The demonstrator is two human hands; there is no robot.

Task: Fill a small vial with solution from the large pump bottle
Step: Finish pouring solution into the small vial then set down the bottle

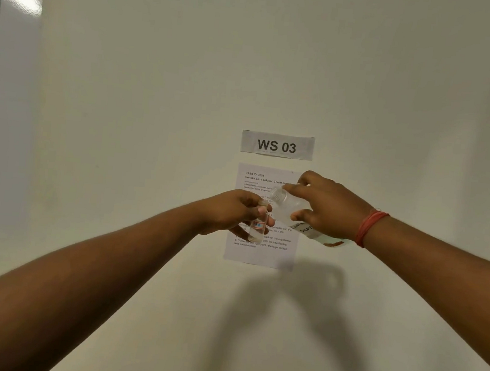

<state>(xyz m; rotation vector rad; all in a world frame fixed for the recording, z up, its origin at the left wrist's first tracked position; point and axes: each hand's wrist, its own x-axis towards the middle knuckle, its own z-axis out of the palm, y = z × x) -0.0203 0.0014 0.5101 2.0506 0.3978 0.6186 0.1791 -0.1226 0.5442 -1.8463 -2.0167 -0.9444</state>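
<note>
Bottle [288, 204] mouth just above vial [258, 224] rim

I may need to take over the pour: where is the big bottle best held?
Grip the bottle round its mid-body from the right, as the right hand does now. It lies tilted, open neck toward the vial in the left hand, so that grip keeps the mouth clear.

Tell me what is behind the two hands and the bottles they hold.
Behind the left hand with the vial and the right hand with the large bottle hangs a printed task sheet under a "WS 03" label. Its middle lines are covered.
</note>
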